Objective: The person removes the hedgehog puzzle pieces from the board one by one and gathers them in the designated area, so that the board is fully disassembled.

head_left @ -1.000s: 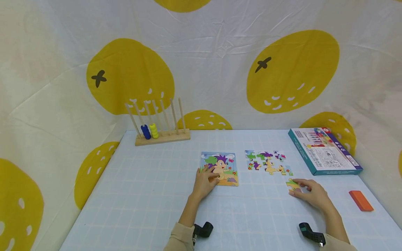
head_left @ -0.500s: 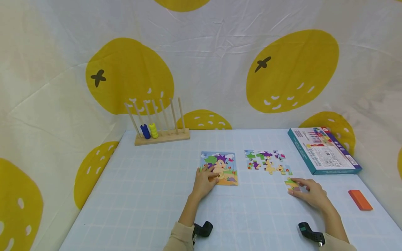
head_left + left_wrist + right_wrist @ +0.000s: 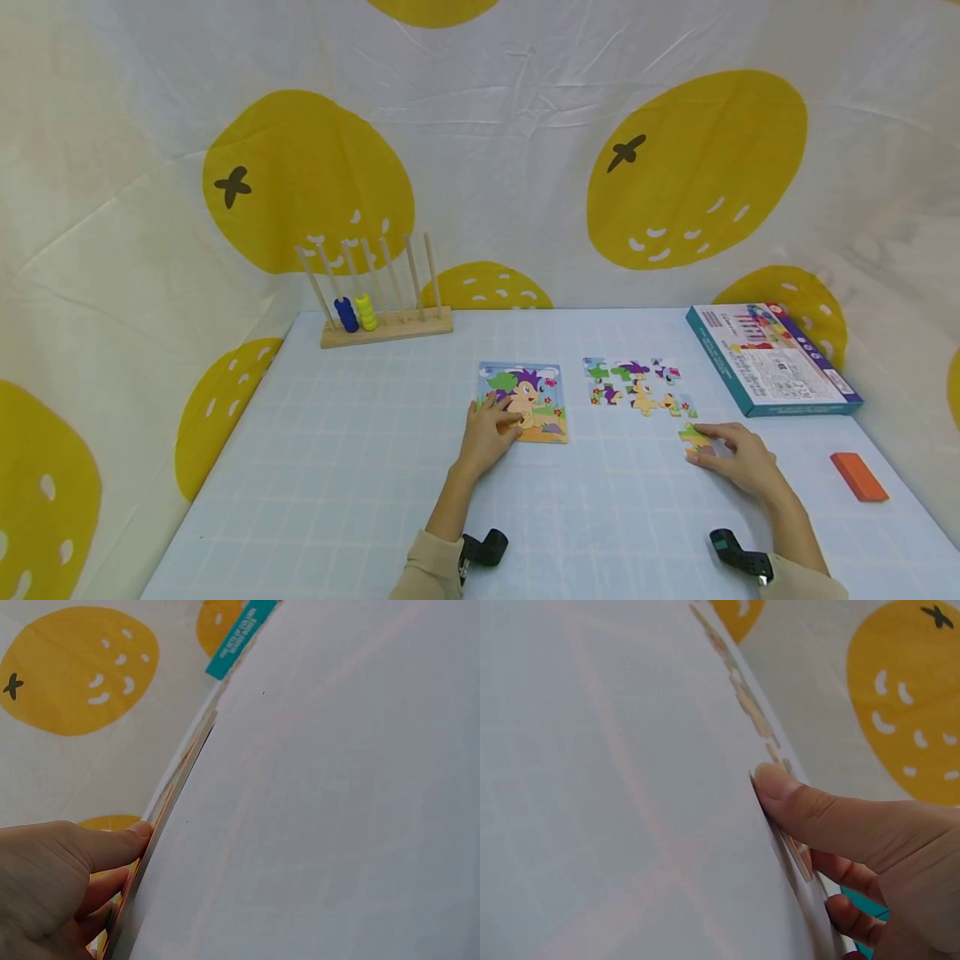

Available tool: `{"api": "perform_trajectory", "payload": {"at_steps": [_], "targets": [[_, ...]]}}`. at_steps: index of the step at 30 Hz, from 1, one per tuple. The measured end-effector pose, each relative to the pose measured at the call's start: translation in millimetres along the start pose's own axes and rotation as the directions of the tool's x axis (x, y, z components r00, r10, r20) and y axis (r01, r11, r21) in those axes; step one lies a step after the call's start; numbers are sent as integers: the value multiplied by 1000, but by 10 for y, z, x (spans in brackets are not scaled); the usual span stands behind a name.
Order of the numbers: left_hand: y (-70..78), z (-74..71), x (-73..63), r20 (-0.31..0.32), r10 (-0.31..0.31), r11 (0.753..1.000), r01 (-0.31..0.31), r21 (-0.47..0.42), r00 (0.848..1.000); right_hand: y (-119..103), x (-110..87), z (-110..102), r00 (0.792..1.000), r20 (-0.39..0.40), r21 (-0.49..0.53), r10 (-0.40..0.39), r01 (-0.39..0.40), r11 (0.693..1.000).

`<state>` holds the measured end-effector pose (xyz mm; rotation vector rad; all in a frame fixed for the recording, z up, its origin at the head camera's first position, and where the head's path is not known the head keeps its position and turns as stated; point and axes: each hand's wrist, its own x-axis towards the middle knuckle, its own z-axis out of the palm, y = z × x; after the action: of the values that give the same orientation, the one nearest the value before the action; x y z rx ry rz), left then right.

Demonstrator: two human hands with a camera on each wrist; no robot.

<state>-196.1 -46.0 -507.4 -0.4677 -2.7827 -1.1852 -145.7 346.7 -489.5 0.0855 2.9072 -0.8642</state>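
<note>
My left hand (image 3: 489, 433) rests on the left part of a square picture puzzle board (image 3: 543, 421), which shows a purple-haired hedgehog. In the left wrist view, the thumb (image 3: 124, 844) lies along the board's near edge and the fingers reach over its face, partly hidden. On the right, my right hand (image 3: 746, 462) pinches a green and tan jigsaw piece (image 3: 696, 438) between thumb and fingers. The piece lies low at the table, just below a loose group of jigsaw pieces (image 3: 642, 398) set out in two rows.
A flat teal-edged box (image 3: 776, 367) lies at the back right. Near the right table edge sits an orange block (image 3: 859, 477). At the back left stands a wooden peg rack (image 3: 390, 327) carrying blue and yellow beads. A patterned cloth hangs behind the table.
My right hand slides the jigsaw piece slightly left and away from me, closer to the laid-out pieces. The left hand stays where it was on the board.
</note>
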Motion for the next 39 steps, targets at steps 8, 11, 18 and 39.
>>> {"api": "perform_trajectory", "payload": {"at_steps": [8, 11, 18, 39], "targets": [[3, -1, -2, 0, -7, 1000, 7, -4, 1000, 6, 3, 17, 999, -24, 18, -44, 45, 999], [3, -3, -1, -5, -2, 1000, 2, -7, 1000, 6, 4, 10, 998, -20, 19, -51, 51, 998], [4, -4, -3, -6, -3, 1000, 2, -9, 1000, 3, -6, -5, 998, -7, 21, -56, 57, 998], [-11, -7, -16, -13, 26, 1000, -26, -1, 1000, -13, -30, 28, 996, -48, 132, 81, -75, 988]]}}
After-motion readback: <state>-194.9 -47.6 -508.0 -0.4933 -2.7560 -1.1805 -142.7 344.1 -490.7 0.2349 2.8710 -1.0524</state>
